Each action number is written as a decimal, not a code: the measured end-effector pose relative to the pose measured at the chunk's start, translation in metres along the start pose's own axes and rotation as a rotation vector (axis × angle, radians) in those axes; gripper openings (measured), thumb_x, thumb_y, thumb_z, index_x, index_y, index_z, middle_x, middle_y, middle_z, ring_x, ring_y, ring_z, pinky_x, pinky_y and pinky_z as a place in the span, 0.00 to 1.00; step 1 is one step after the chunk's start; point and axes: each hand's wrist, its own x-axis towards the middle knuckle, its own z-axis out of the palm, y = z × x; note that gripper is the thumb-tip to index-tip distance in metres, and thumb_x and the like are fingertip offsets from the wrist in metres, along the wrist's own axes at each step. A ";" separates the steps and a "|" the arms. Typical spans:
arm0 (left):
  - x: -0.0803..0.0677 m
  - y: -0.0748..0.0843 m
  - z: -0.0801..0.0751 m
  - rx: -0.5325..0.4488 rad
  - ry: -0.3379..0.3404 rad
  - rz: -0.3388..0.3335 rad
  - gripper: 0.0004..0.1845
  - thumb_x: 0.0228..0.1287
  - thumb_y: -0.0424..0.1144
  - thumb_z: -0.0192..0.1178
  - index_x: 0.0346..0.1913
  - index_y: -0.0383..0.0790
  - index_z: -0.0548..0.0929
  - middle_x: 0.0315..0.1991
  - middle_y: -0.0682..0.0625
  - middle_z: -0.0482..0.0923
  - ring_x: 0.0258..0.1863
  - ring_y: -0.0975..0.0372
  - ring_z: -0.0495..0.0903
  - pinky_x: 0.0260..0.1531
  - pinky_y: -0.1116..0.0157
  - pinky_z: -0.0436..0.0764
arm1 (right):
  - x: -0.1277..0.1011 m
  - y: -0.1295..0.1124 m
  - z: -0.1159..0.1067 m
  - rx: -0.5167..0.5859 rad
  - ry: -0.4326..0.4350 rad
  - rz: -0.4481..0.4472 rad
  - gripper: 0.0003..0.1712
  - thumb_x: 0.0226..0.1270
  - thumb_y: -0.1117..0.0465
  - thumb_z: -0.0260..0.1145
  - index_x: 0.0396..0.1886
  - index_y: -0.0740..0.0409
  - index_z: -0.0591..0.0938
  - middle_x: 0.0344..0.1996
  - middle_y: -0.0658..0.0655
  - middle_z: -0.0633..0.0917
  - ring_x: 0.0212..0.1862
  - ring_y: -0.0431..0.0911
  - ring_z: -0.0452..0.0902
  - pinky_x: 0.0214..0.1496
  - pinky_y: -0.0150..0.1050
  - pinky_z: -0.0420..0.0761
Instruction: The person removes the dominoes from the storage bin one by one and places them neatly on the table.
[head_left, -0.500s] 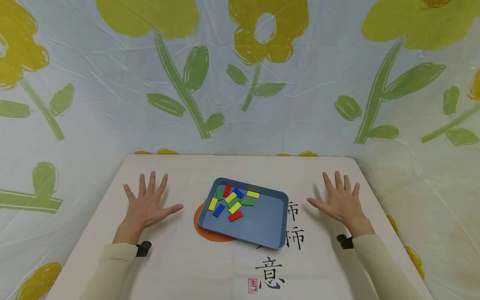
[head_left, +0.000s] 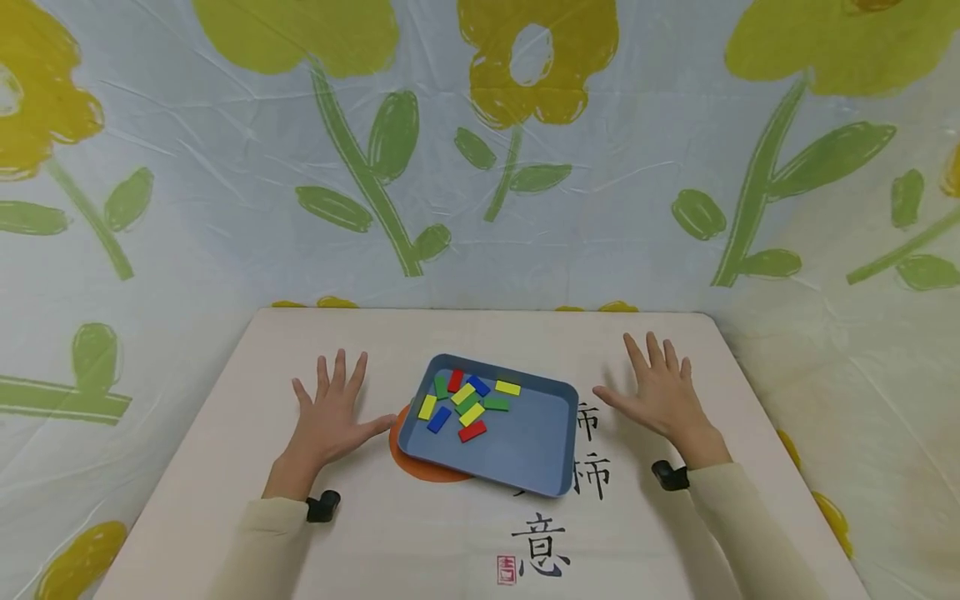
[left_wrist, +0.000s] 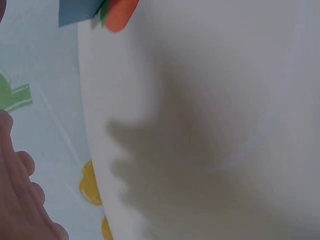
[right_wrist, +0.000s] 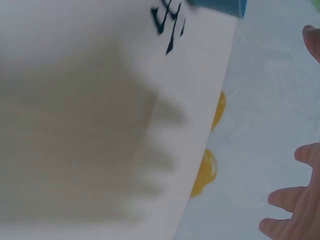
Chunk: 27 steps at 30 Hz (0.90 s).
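Observation:
A blue-grey tray (head_left: 517, 450) lies slightly turned on the table in the head view. Several small red, blue, green and yellow blocks are bunched in its left half, among them a red block (head_left: 472, 431), a blue block (head_left: 439, 419) and a yellow block (head_left: 507, 388). Left of the tray hovers my left hand (head_left: 328, 425), fingers spread, its thumb tip close to the tray's left side. On the other side, my right hand (head_left: 667, 400) is also spread, with its thumb toward the tray's right edge. Neither hand holds anything. Both wrist views catch only part of each hand and its shadow.
The pale table (head_left: 360, 542) carries black brush characters (head_left: 540, 546), a red seal print (head_left: 506, 570) and an orange round shape (head_left: 427, 471) partly under the tray. A flower-patterned cloth (head_left: 600, 208) hangs behind and at both sides.
Both hands have moved inward toward the tray, the left one to the right and the right one to the left. The tray and blocks have stayed where they were.

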 end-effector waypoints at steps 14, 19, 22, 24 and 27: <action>-0.007 0.036 0.036 -0.281 -0.038 0.085 0.63 0.53 0.72 0.67 0.85 0.55 0.44 0.85 0.39 0.39 0.82 0.36 0.35 0.74 0.28 0.39 | 0.011 -0.061 0.021 0.059 -0.057 -0.112 0.64 0.61 0.21 0.61 0.85 0.50 0.50 0.81 0.71 0.55 0.80 0.73 0.48 0.75 0.74 0.56; -0.012 0.045 0.045 -0.449 -0.060 0.127 0.63 0.53 0.66 0.72 0.85 0.57 0.44 0.85 0.40 0.43 0.83 0.39 0.38 0.76 0.32 0.39 | 0.013 -0.081 0.030 0.082 -0.047 -0.136 0.64 0.59 0.22 0.63 0.85 0.48 0.52 0.80 0.68 0.59 0.79 0.70 0.54 0.71 0.75 0.63; -0.014 0.048 0.048 -0.513 -0.067 0.148 0.63 0.52 0.65 0.73 0.85 0.57 0.45 0.85 0.44 0.45 0.84 0.44 0.43 0.78 0.35 0.39 | 0.014 -0.092 0.035 0.108 -0.043 -0.158 0.63 0.58 0.23 0.65 0.84 0.46 0.55 0.79 0.67 0.62 0.77 0.68 0.59 0.69 0.73 0.67; -0.014 0.050 0.050 -0.533 -0.075 0.147 0.64 0.51 0.66 0.73 0.85 0.58 0.45 0.85 0.47 0.46 0.84 0.47 0.45 0.79 0.38 0.41 | 0.016 -0.099 0.039 0.124 -0.043 -0.178 0.62 0.58 0.24 0.66 0.84 0.46 0.56 0.77 0.67 0.64 0.75 0.67 0.63 0.68 0.72 0.69; -0.014 0.053 0.052 -0.552 -0.107 0.120 0.65 0.50 0.66 0.74 0.84 0.60 0.44 0.85 0.49 0.47 0.83 0.46 0.48 0.79 0.38 0.44 | 0.018 -0.110 0.043 0.156 -0.059 -0.203 0.60 0.58 0.24 0.66 0.83 0.46 0.58 0.74 0.66 0.69 0.71 0.65 0.68 0.67 0.68 0.74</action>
